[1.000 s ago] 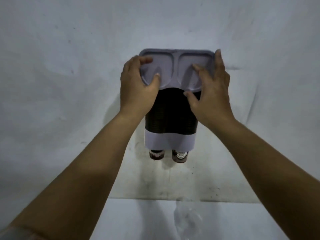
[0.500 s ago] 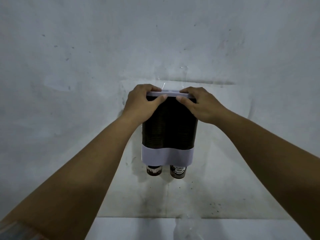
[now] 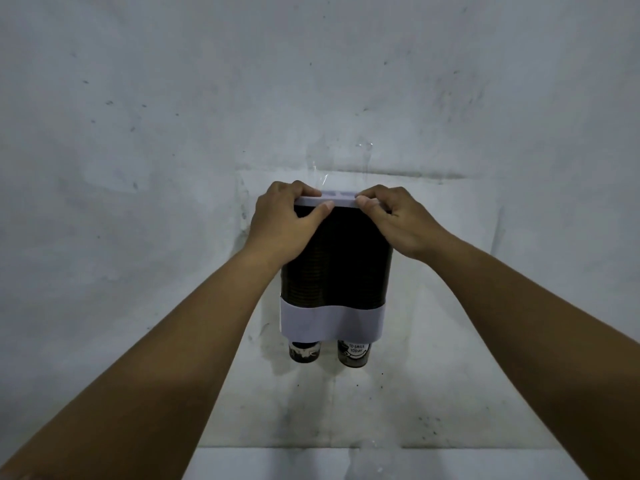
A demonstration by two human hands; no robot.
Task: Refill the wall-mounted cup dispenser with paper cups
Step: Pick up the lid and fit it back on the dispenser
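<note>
Both bare arms reach up and forward, close to each other at the top. The left hand (image 3: 284,225) has its fingers curled over the lid (image 3: 337,199) and its thumb tucked under the edge. The right hand (image 3: 398,220) does the same on the other side — 2 hands pinching 1 lid.

Matt plastic lid (image 3: 341,199); rough wall (image 3: 173,133).

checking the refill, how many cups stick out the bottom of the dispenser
2: a left cup and a right cup below the dispenser's white band. The stacks above are hidden in the dark body.
</note>
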